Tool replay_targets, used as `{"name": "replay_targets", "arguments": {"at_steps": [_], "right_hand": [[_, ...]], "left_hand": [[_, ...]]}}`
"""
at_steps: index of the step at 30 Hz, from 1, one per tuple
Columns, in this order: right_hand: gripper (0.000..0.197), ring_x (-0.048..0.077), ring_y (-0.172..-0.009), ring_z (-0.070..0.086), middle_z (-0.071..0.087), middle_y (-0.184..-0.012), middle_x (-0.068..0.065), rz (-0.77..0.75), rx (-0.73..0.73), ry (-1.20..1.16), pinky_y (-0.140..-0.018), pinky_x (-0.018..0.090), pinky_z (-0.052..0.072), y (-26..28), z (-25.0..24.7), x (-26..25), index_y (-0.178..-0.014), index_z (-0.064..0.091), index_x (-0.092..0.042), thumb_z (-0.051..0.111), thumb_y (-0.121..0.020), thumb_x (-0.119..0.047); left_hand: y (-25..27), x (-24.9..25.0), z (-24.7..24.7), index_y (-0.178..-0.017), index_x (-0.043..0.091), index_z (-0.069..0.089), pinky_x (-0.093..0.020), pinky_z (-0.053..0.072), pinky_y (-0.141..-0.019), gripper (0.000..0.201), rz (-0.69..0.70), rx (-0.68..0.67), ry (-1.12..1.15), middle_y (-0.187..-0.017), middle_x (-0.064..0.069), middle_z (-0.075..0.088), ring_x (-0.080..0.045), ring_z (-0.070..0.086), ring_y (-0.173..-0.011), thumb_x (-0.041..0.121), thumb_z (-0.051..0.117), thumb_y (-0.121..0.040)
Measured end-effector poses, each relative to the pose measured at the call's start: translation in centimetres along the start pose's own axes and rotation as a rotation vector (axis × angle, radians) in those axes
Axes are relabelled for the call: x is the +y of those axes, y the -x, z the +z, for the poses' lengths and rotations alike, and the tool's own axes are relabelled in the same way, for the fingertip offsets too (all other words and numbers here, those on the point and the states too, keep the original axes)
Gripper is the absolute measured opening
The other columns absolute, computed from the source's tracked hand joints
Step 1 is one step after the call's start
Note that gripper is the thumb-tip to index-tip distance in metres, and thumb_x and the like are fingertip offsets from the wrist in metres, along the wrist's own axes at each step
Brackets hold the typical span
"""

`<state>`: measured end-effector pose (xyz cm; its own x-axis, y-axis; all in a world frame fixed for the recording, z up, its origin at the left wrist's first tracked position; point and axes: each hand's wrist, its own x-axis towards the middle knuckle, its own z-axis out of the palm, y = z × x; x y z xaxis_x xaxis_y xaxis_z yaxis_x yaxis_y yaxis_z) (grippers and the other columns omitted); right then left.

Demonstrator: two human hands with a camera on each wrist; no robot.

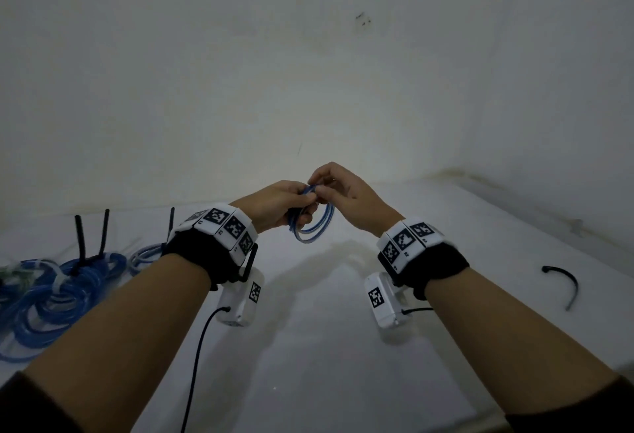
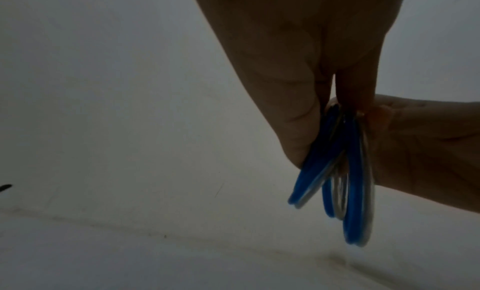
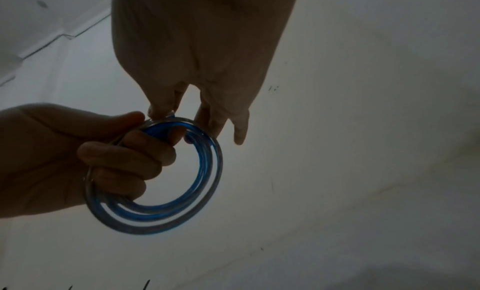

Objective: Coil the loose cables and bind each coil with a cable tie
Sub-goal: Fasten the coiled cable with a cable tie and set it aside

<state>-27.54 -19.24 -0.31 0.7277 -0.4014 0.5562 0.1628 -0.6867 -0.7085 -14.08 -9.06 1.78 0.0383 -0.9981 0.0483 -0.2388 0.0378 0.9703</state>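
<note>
Holding a small blue cable coil [image 1: 310, 223] up above the white desk [image 1: 343, 347], out in front of the wall: the left hand [image 1: 274, 206] is gripping it, fingers curled through the loops and thumb closing on top, as the right wrist view is showing. The right hand [image 1: 346, 192] is pinching the top of the same coil with thumb and fingertips [image 3: 161, 109], the other fingers hanging loosely curled. The coil is hanging edge-on in the left wrist view, several turns, no tie showing on it. A pile of blue coils [image 1: 58, 288] is lying at the desk's left edge with black ties sticking up. One loose black cable tie [image 1: 567, 283] is lying curved on the desk, well off to the right.
</note>
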Motion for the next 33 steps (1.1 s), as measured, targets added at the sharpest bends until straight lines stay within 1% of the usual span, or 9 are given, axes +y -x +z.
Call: {"name": "replay_targets", "arguments": {"at_steps": [4, 7, 12, 15, 21, 23, 27, 30, 33], "right_hand": [[0.009, 0.02, -0.079, 0.06, 0.056, -0.092, 0.009, 0.076, 0.068, -0.012, -0.077, 0.027, 0.051, 1.7, -2.5, 0.4, -0.097, 0.054, -0.018, 0.053, -0.093, -0.01], [0.006, 0.016, -0.069, 0.055, 0.056, -0.09, 0.004, 0.134, 0.123, -0.024, -0.071, 0.029, 0.051, 3.2, -4.0, 0.5, -0.098, 0.055, -0.013, 0.056, -0.092, -0.014], [0.007, 0.012, -0.061, 0.05, 0.058, -0.082, 0.003, 0.229, 0.357, -0.048, -0.063, 0.027, 0.046, 5.6, -7.0, 0.8, -0.091, 0.059, -0.011, 0.063, -0.087, -0.015], [0.005, 0.011, -0.061, 0.047, 0.057, -0.079, -0.002, 0.275, 0.486, -0.064, -0.062, 0.023, 0.041, 7.1, -9.2, 1.2, -0.085, 0.059, -0.015, 0.064, -0.086, -0.014], [0.01, 0.01, -0.064, 0.045, 0.054, -0.077, -0.003, 0.37, 0.64, -0.057, -0.061, 0.024, 0.04, 10.7, -13.8, 2.4, -0.084, 0.057, -0.019, 0.058, -0.09, -0.01], [0.01, 0.011, -0.063, 0.046, 0.054, -0.078, -0.002, 0.41, 0.664, -0.051, -0.06, 0.024, 0.041, 11.9, -14.9, 2.9, -0.084, 0.057, -0.019, 0.058, -0.09, -0.011], [0.001, 0.014, -0.058, 0.049, 0.053, -0.073, 0.004, 0.487, 0.658, -0.123, -0.056, 0.025, 0.046, 14.2, -16.9, 3.2, -0.091, 0.056, -0.009, 0.056, -0.091, -0.009], [0.013, 0.016, -0.065, 0.059, 0.058, -0.078, 0.007, 0.573, 0.58, -0.173, -0.063, 0.025, 0.054, 16.2, -18.8, 2.9, -0.1, 0.055, -0.004, 0.051, -0.096, -0.015], [0.02, 0.021, -0.074, 0.059, 0.059, -0.08, 0.003, 0.702, 0.527, 0.048, -0.068, 0.028, 0.05, 18.6, -21.4, 3.3, -0.098, 0.061, -0.008, 0.044, -0.097, -0.019]], "left_hand": [[-1.9, -0.3, 1.7, -0.096, 0.003, 0.052, -0.014, 0.039, -0.052, 0.015, 0.078, 0.035, -0.036, -0.07, 0.0, 0.042, -0.004, 0.045, -0.051, 0.012, 0.041, -0.098], [-3.6, -0.3, 4.0, -0.099, 0.003, 0.047, -0.014, 0.037, -0.053, 0.015, 0.11, 0.008, -0.103, -0.071, 0.0, 0.039, -0.003, 0.043, -0.052, 0.016, 0.04, -0.098], [-6.7, 0.2, 8.6, -0.08, 0.009, 0.046, -0.024, 0.038, -0.06, 0.022, 0.204, 0.074, -0.253, -0.068, -0.002, 0.043, -0.012, 0.045, -0.058, 0.017, 0.039, -0.099], [-8.3, 0.7, 11.3, -0.068, 0.011, 0.052, -0.02, 0.04, -0.058, 0.033, 0.296, 0.105, -0.339, -0.061, -0.003, 0.052, -0.009, 0.051, -0.054, 0.023, 0.045, -0.097], [-10.9, -0.1, 17.1, -0.085, 0.013, 0.049, -0.035, 0.053, -0.072, 0.015, 0.188, 0.076, -0.118, -0.073, -0.002, 0.056, -0.011, 0.061, -0.063, 0.018, 0.043, -0.098], [-11.6, 0.0, 18.8, -0.093, 0.008, 0.051, -0.04, 0.052, -0.077, 0.017, 0.176, 0.041, -0.155, -0.07, -0.003, 0.054, -0.014, 0.059, -0.064, 0.019, 0.04, -0.099], [-13.2, -0.1, 21.9, -0.094, 0.007, 0.048, -0.03, 0.044, -0.064, 0.022, 0.211, 0.037, -0.33, -0.069, -0.001, 0.047, -0.015, 0.049, -0.061, 0.021, 0.033, -0.1], [-14.2, -0.7, 23.7, -0.097, 0.005, 0.049, -0.034, 0.04, -0.07, 0.027, 0.208, -0.02, -0.451, -0.07, 0.0, 0.044, -0.024, 0.047, -0.07, 0.023, 0.03, -0.101], [-14.6, -1.1, 25.0, -0.103, 0.0, 0.052, -0.033, 0.037, -0.073, 0.034, 0.186, -0.073, -0.508, -0.07, 0.001, 0.043, -0.024, 0.045, -0.076, 0.025, 0.029, -0.101]]}}
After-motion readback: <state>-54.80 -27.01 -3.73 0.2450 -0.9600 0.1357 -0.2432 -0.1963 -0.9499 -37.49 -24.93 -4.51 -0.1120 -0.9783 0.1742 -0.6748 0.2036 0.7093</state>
